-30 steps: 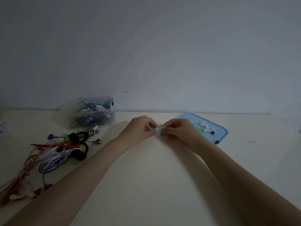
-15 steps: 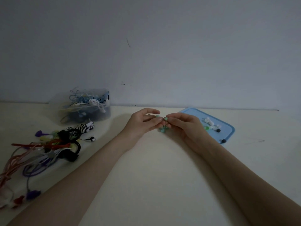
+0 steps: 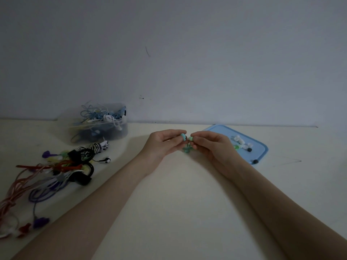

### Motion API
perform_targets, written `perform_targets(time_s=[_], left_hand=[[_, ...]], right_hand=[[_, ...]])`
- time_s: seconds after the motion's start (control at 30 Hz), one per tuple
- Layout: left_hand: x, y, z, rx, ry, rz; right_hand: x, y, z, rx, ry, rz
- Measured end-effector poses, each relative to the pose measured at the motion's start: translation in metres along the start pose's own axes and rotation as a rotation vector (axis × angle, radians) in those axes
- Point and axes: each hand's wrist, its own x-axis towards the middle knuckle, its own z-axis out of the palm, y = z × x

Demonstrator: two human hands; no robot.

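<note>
Pinched in the fingertips of the left hand (image 3: 165, 143): a teal earbud (image 3: 183, 136), held just above the table (image 3: 178, 194) near its middle. Pinched in the fingertips of the right hand (image 3: 212, 147): a pale green ear tip (image 3: 191, 138), close at the bud's 3 o'clock, touching or not, cannot tell. At 6 o'clock beneath, a small bunch of teal cable (image 3: 187, 150), dangling between both hands.

Risk of the tip popping from the pinch if pressed on crooked, then bouncing away over the table. Risk of the bud twisting under the push, given so small a hold. Risk too of the cable snagging a finger and tugging the bud aside.

Further out at 3 o'clock, a blue tray (image 3: 261, 152) with loose tips (image 3: 238, 139); at 10 o'clock, a clear box (image 3: 120, 132) of earphones; at 8 o'clock, a tangled cable pile (image 3: 62, 166), an easy place to lose a dropped tip.
</note>
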Motion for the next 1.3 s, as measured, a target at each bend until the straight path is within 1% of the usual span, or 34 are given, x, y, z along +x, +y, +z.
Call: perform_targets(time_s=[0.13,0.23,0.47,0.83,1.13,1.3], left_hand=[[-0.0031,0.0037,0.0077,0.170,0.064,0.021],[-0.0047,0.0051,0.0100,0.226,0.074,0.025],[-0.0013,0.0009,0.0040,0.150,0.080,0.052],[-0.0022,-0.0024,0.0035,0.149,0.030,0.058],[-0.0040,-0.0014,0.0061,0.171,0.008,0.102],[-0.0045,-0.0010,0.0050,0.131,0.004,0.078]], right_hand=[[0.0009,0.0001,-0.0010,0.003,-0.006,0.001],[0.0005,-0.0009,-0.0014,0.016,-0.011,0.012],[-0.0015,-0.0020,-0.0014,0.043,-0.024,0.036],[-0.0020,-0.0014,-0.0016,0.059,-0.010,0.031],[-0.0057,-0.0033,-0.0001,0.097,-0.015,0.043],[-0.0068,-0.0039,-0.0004,0.123,-0.016,0.067]])
